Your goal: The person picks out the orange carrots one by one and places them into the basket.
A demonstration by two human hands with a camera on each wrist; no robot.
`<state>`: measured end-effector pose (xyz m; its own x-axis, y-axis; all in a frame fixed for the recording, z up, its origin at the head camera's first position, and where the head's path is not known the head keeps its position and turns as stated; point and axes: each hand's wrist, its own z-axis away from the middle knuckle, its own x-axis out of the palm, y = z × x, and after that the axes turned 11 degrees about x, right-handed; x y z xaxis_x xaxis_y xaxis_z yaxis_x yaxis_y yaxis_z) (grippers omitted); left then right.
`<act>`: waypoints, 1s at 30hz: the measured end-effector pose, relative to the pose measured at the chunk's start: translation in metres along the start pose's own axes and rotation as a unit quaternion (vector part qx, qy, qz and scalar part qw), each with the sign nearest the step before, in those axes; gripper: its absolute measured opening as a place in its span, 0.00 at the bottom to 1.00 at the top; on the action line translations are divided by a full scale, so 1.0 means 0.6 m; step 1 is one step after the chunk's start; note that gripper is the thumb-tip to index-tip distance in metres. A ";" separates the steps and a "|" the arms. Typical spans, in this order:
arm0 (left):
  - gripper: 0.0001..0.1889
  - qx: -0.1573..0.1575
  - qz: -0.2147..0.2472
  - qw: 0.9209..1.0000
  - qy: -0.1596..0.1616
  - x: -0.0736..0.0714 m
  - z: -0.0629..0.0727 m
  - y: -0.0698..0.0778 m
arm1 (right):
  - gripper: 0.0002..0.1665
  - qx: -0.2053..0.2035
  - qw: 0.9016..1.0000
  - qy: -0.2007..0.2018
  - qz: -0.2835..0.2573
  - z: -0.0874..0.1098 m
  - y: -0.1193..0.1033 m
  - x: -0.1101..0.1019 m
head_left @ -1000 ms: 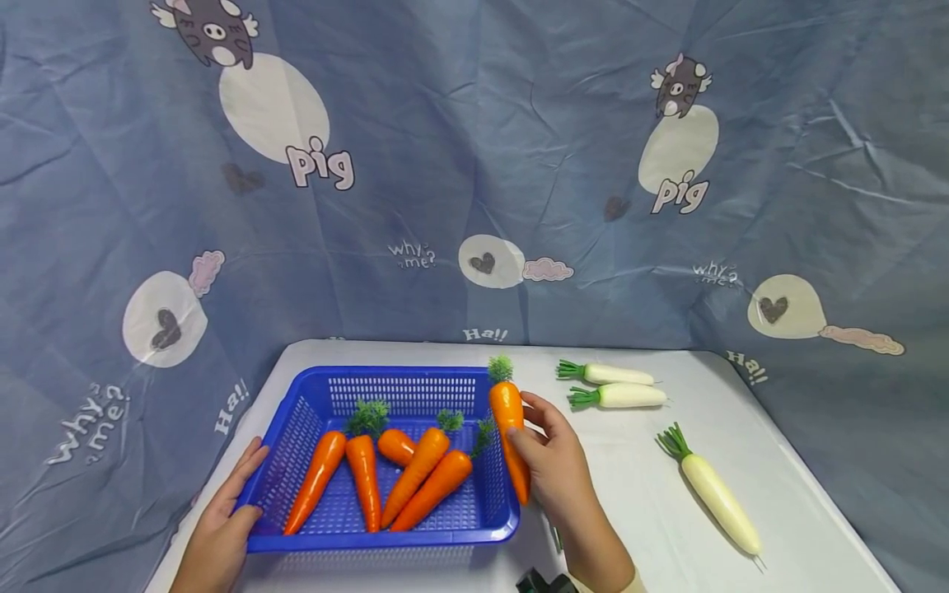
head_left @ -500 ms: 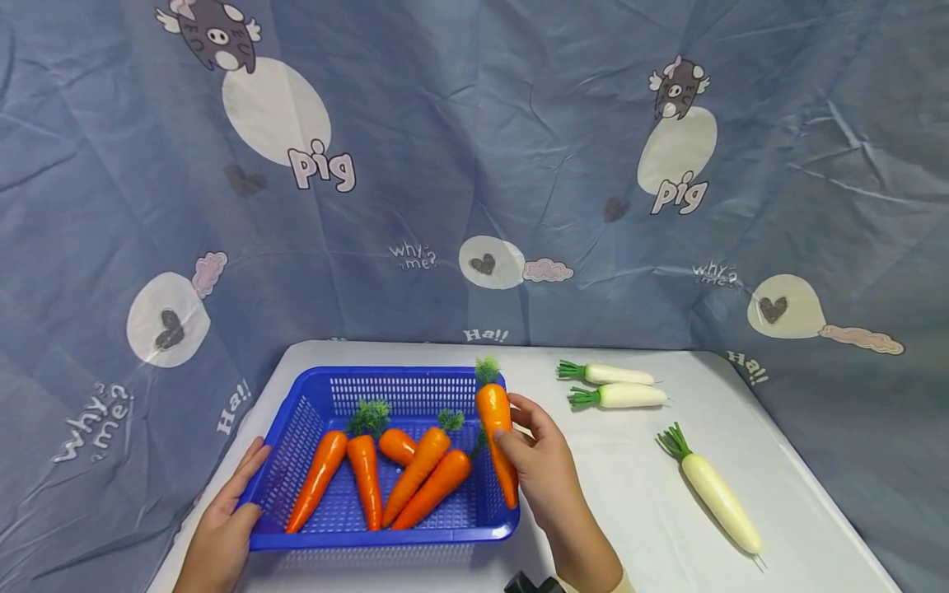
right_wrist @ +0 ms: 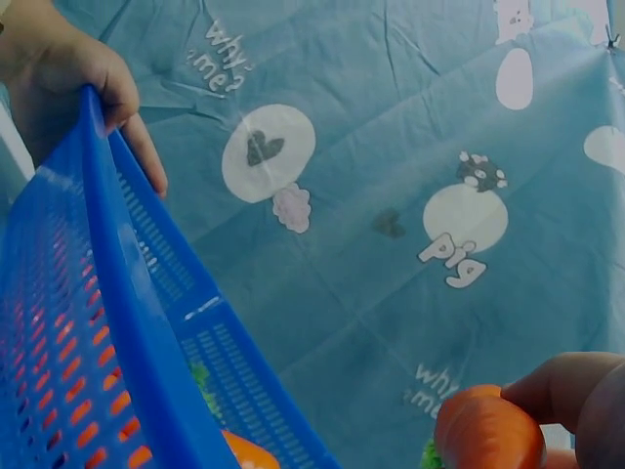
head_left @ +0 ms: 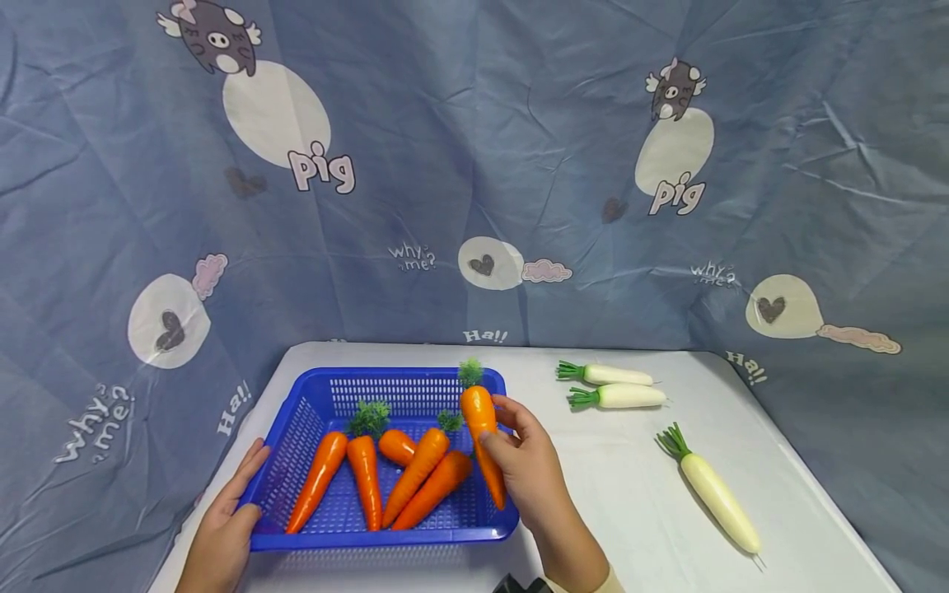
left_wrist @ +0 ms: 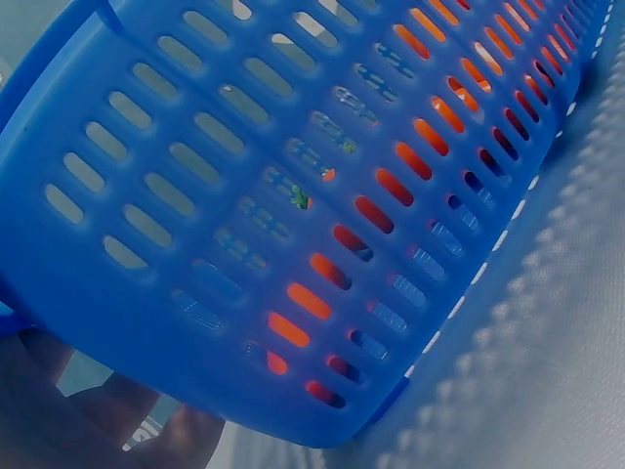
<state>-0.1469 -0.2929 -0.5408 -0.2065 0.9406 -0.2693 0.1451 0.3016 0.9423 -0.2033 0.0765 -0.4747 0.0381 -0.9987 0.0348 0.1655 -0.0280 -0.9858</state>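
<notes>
A carrot with a green leafy top is pinched between the thumb and fingers of my right hand, over the right end of the blue basket. In the right wrist view the same carrot shows close up. My left hand grips the basket's left rim; the right wrist view shows that hand with its fingers over the edge. Inside the basket lie several orange carrots. Through the slotted wall in the left wrist view, orange patches show.
On the white table, two white radishes with green stalks lie at the back right. A larger white radish lies slanted nearer the right edge. Behind the table hangs a blue printed cloth.
My right hand has moved left with the carrot, from the basket's right rim to over its inside. The left hand and the basket have barely moved.
</notes>
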 end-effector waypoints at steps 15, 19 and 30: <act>0.40 -0.001 -0.009 1.000 -0.003 0.001 -0.002 -0.002 | 0.31 -0.002 0.999 -0.037 -0.001 0.002 -0.001 0.029; 0.42 -0.029 -0.017 0.999 -0.008 -0.001 0.000 -0.005 | 0.30 -0.003 0.999 -0.044 0.001 0.006 0.004 0.037; 0.41 -0.039 -0.013 0.999 -0.004 0.000 -0.005 -0.002 | 0.30 -0.001 0.998 -0.056 -0.010 0.004 0.009 0.061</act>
<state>-0.1501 -0.2936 -0.5412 -0.2015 0.9339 -0.2953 0.0636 0.3133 0.9475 -0.1985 0.0399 -0.4785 0.1442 -0.9869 0.0716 0.1645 -0.0475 -0.9852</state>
